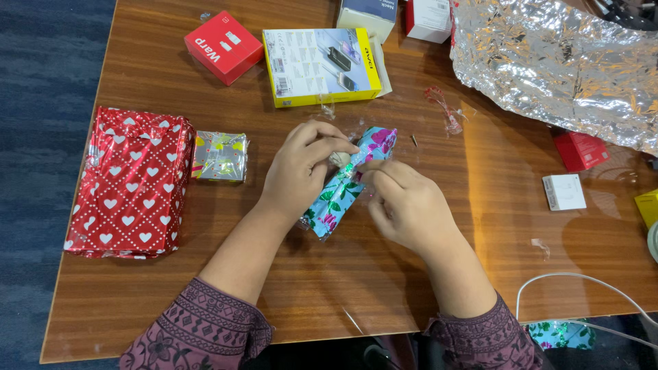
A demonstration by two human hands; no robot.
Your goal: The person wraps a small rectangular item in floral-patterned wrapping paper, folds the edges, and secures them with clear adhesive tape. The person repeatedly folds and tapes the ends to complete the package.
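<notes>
Both hands on 1 small parcel (346, 186) in blue floral wrap, lying diagonal at table centre, long axis running 1 to 7 o'clock. Left hand (299, 170) is curled over its upper half, fingers bent, thumb and forefinger pinching the wrap near the top edge. Right hand (406, 203) sits at 3 o'clock of the parcel, fingertips closed on the same seam, touching the left fingertips. Parcel rests on the wooden table (329, 288).

Around it:
- 9 o'clock: small silver patterned parcel (220, 156), just beside a large red heart-print parcel (130, 183) further out.
- 11 o'clock: flat red box (223, 46).
- 12 o'clock: yellow-edged box (321, 65), near the hands.
- 2 o'clock: big crumpled silver foil sheet (562, 62), well apart.
- 3 o'clock: small red box (580, 151) and small white box (564, 192), both apart from the hands.
- 1 o'clock: scrap of red-trimmed clear film (444, 108).
- 4 o'clock: white cable (582, 288) looping off the table edge.
</notes>
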